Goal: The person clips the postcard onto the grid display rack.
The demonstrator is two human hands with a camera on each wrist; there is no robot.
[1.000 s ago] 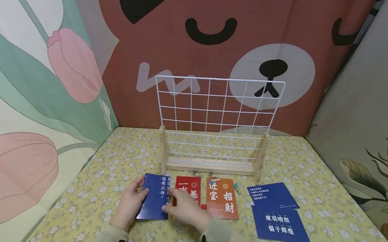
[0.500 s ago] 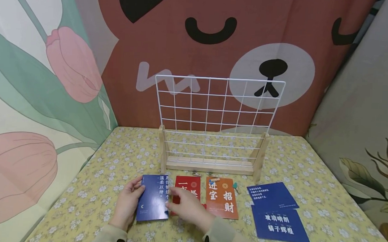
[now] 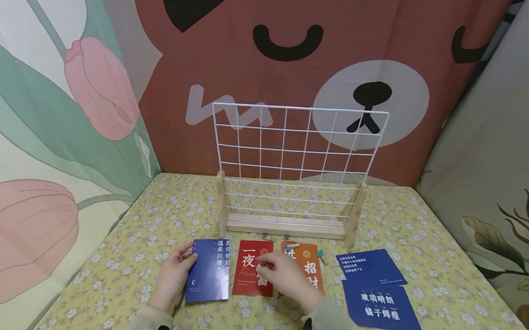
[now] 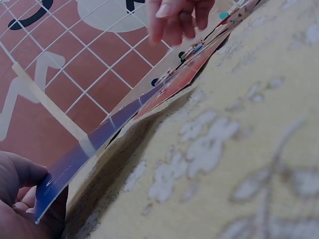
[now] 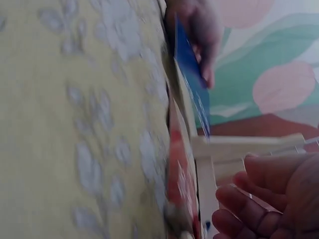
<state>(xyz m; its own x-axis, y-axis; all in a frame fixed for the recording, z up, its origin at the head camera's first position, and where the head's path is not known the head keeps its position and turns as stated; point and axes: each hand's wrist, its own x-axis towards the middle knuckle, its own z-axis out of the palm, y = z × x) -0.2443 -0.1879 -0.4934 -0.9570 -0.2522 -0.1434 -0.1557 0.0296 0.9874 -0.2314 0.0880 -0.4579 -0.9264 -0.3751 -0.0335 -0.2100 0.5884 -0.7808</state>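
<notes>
My left hand pinches a blue card with white lettering by its left edge, thumb on the face. The left wrist view shows this card tilted, its near edge lifted off the cloth. My right hand hovers over a red card and an orange card, covering part of each. Its fingers are loosely bent, and nothing shows between them. Small clothespins lie at the orange card's top edge.
Behind the cards stands a white wire grid in a wooden stand. Two more blue cards, an upper one and a lower one, overlap at the right. A floral cloth covers the table.
My right hand has left the blue card's right edge and moved right, over the red and orange cards. The left hand keeps the blue card, which has shifted slightly left and down.
</notes>
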